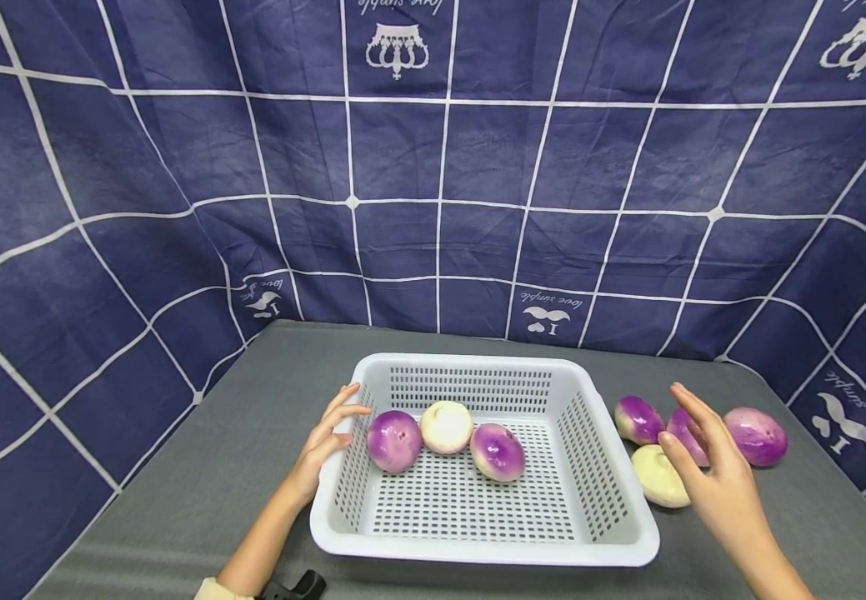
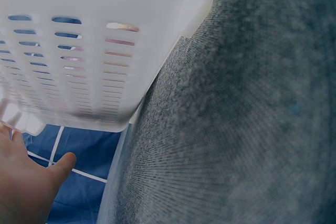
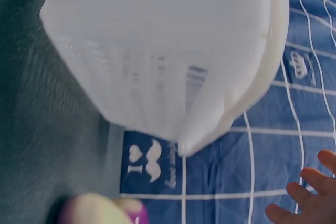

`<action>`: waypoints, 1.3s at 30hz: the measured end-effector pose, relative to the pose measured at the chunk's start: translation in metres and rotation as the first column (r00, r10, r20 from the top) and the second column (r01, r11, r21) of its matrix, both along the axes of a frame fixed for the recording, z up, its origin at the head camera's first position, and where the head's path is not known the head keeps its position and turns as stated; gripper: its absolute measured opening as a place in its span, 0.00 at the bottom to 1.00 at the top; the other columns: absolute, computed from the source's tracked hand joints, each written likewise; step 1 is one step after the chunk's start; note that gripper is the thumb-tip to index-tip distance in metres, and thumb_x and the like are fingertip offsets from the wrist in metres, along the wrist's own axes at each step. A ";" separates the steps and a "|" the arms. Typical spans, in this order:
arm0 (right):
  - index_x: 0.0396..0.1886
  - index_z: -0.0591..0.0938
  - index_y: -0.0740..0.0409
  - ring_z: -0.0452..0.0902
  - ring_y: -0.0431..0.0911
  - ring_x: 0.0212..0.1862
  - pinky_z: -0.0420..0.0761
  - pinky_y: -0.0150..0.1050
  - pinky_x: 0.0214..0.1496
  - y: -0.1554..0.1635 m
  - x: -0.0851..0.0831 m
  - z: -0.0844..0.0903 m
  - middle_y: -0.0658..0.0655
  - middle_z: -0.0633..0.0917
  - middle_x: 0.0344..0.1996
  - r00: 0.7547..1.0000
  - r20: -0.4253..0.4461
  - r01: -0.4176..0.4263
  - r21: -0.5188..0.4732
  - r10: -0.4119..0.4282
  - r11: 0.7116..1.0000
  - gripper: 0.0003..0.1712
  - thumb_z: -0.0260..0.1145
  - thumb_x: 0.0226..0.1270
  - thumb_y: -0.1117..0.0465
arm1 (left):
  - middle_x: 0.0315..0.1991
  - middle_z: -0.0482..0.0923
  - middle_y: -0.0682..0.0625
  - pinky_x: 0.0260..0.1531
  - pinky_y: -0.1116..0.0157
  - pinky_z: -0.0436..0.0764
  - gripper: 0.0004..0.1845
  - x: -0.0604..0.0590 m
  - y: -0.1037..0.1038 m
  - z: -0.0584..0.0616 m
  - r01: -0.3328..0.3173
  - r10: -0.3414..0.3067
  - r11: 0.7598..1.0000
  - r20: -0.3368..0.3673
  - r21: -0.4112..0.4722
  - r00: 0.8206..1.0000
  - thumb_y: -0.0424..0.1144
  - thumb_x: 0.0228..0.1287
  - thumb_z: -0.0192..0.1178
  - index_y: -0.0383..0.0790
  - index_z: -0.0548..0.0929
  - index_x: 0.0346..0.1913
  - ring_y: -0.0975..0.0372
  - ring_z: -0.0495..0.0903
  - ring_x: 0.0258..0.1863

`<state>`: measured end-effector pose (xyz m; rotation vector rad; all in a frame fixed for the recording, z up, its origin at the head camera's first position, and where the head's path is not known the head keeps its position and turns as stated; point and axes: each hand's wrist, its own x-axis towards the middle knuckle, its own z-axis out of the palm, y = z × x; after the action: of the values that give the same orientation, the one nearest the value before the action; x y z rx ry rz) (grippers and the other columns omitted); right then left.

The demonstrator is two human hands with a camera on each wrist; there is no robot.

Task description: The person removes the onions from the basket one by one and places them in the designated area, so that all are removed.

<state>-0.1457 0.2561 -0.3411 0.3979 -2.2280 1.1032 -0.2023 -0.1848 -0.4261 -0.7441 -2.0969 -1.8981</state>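
A white perforated plastic basket stands on the grey surface with three turnips in it. They are a purple turnip, a pale one and a purple-and-white one. At the basket's left side is my left hand, its fingertips at the rim and its thumb spread in the left wrist view. My right hand hangs over several more turnips right of the basket, fingers extended and holding nothing. Near it lie a pale turnip and a purple one; another purple turnip is partly hidden by the fingers.
Farther right lies a pink-purple turnip. A blue cloth with white grid lines hangs behind and at both sides of the grey tabletop. A dark band shows near my left wrist.
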 end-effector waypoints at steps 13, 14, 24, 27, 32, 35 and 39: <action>0.67 0.61 0.49 0.53 0.19 0.60 0.56 0.10 0.54 -0.040 -0.021 0.008 0.50 0.62 0.67 0.967 0.160 -0.213 0.093 0.196 0.973 0.34 0.59 0.61 0.66 | 0.69 0.47 0.39 0.61 0.40 0.26 0.20 -0.002 -0.001 0.001 0.000 0.000 1.000 -0.002 0.003 1.000 0.28 0.53 0.42 0.27 0.72 0.50 0.58 0.32 0.71; 0.67 0.61 0.49 0.53 0.19 0.60 0.55 0.10 0.55 -0.042 -0.023 0.007 0.54 0.62 0.67 0.963 0.172 -0.225 0.100 0.206 0.969 0.34 0.59 0.61 0.65 | 0.69 0.47 0.39 0.61 0.40 0.26 0.20 -0.002 -0.001 0.001 0.000 0.000 1.000 -0.003 0.002 1.000 0.29 0.53 0.42 0.27 0.72 0.50 0.57 0.32 0.71; 0.67 0.60 0.54 0.59 0.58 0.65 0.66 0.57 0.59 -0.063 -0.042 -0.004 0.63 0.63 0.65 0.898 0.343 -0.339 0.135 0.277 0.931 0.33 0.58 0.63 0.57 | 0.70 0.47 0.40 0.60 0.39 0.26 0.21 0.000 -0.001 0.001 0.000 0.000 1.000 0.014 0.000 1.000 0.29 0.53 0.42 0.26 0.71 0.50 0.59 0.32 0.71; 0.66 0.61 0.55 0.59 0.61 0.65 0.65 0.60 0.59 -0.070 -0.047 -0.006 0.63 0.63 0.65 0.874 0.393 -0.363 0.137 0.285 0.922 0.33 0.58 0.63 0.55 | 0.70 0.46 0.39 0.60 0.39 0.26 0.21 -0.001 -0.001 0.002 0.004 -0.004 1.000 0.009 0.002 1.000 0.29 0.53 0.42 0.24 0.70 0.51 0.59 0.31 0.71; 0.66 0.61 0.56 0.59 0.61 0.65 0.66 0.59 0.59 -0.080 -0.052 -0.009 0.64 0.63 0.66 0.842 0.455 -0.399 0.165 0.289 0.902 0.34 0.58 0.62 0.52 | 0.70 0.46 0.39 0.60 0.39 0.26 0.21 -0.002 -0.001 0.003 0.008 -0.008 1.000 0.006 0.007 1.000 0.29 0.53 0.42 0.22 0.69 0.51 0.60 0.31 0.71; 0.66 0.61 0.57 0.58 0.63 0.65 0.63 0.62 0.59 -0.084 -0.052 -0.012 0.65 0.62 0.66 0.824 0.492 -0.419 0.198 0.280 0.886 0.36 0.58 0.61 0.49 | 0.70 0.47 0.40 0.60 0.39 0.26 0.21 -0.002 -0.001 0.003 0.006 -0.006 1.000 0.003 0.010 1.000 0.29 0.53 0.42 0.22 0.69 0.51 0.65 0.33 0.71; 0.67 0.59 0.57 0.53 0.65 0.67 0.59 0.66 0.60 -0.087 -0.050 -0.015 0.66 0.58 0.67 0.782 0.564 -0.464 0.244 0.265 0.851 0.40 0.58 0.60 0.45 | 0.70 0.46 0.40 0.60 0.38 0.26 0.21 0.000 0.000 0.000 0.010 -0.010 1.000 0.017 0.004 1.000 0.29 0.53 0.42 0.22 0.69 0.51 0.74 0.36 0.69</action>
<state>-0.1953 0.1691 -0.3558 0.8192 -2.9505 1.0627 -0.2021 -0.1852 -0.4257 -0.7422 -2.1028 -1.9194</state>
